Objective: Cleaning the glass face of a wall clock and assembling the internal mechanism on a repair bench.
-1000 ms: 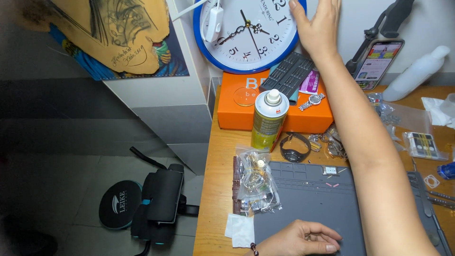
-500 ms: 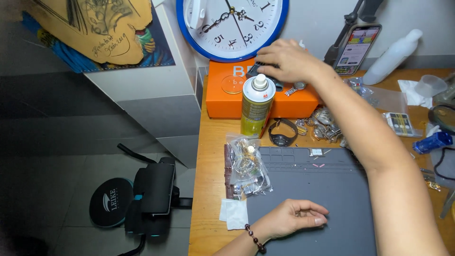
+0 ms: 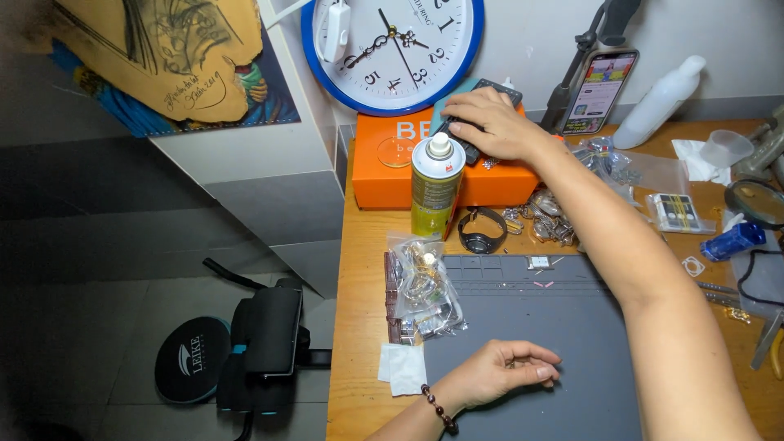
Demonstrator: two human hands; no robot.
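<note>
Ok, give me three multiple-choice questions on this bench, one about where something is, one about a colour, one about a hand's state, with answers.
1. Where is the spray can?
A. on the grey mat
B. in front of the orange box
C. on the floor

2. What colour is the clock rim?
A. blue
B. red
C. green

3. What is the left hand doing?
A. gripping the can
B. resting on the mat, holding nothing
C. lifting the watch

Answers: 1 B, the can stands against the box front. 2 A, a blue ring frames the white face. 3 B, its loosely curled fingers lie on the mat.
</note>
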